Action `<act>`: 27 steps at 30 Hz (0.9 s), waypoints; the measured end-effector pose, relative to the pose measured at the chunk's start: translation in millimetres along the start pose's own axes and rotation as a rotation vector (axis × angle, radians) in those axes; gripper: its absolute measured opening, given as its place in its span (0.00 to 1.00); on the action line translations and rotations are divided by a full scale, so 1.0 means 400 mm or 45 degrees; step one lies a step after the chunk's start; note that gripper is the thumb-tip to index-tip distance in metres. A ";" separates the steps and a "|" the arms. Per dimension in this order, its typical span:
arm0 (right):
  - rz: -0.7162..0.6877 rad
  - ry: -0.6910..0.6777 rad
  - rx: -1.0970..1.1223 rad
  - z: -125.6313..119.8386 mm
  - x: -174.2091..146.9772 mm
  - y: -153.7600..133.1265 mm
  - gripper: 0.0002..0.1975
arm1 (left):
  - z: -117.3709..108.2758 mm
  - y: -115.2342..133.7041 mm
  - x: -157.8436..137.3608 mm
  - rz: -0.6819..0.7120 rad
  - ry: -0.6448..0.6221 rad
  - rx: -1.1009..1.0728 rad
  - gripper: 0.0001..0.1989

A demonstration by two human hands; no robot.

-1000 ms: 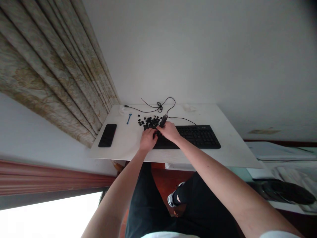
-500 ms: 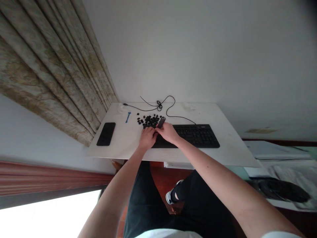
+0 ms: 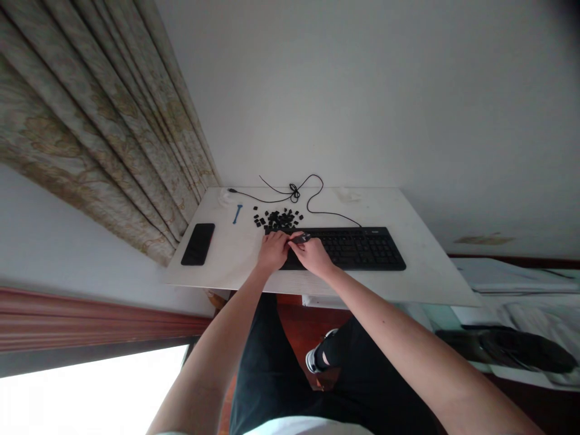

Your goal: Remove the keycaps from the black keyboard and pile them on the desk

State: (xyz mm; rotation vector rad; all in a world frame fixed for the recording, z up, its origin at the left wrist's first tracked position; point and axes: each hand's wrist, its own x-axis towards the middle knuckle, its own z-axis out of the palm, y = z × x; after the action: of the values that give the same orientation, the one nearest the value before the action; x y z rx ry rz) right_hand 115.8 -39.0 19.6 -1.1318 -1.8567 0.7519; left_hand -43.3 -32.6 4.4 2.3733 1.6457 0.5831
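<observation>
keyboard left end: right hand pinching dark tool, left hand grip unclear; likely prying, next needs steady control.

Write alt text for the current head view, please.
A left hand and a right hand gripping a dark object work at the left end of a black keyboard. Beyond lie loose keycaps; farther left, a blue tool and a phone.

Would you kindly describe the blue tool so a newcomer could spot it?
On the white table, find the black phone near the left end. Farther back, left of the loose keycaps, lies the slim blue tool, unlike its black neighbours.
</observation>
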 end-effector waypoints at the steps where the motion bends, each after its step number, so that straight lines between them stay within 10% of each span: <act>1: -0.012 0.002 -0.049 0.002 -0.005 0.000 0.06 | 0.000 0.000 0.000 0.000 -0.006 0.000 0.11; 18: -0.146 0.170 -0.211 -0.013 -0.042 -0.014 0.10 | 0.011 -0.008 -0.005 0.027 0.063 -0.102 0.11; 27: 0.279 0.892 -0.148 -0.332 -0.038 0.168 0.14 | 0.028 -0.016 -0.010 -0.001 0.256 -0.198 0.12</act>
State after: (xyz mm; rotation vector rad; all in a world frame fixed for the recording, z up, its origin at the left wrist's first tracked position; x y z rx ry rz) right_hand 263.5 -15.0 25.5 -1.4582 -1.2082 0.2953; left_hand -45.5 -33.4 -8.8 2.2651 1.6117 0.9409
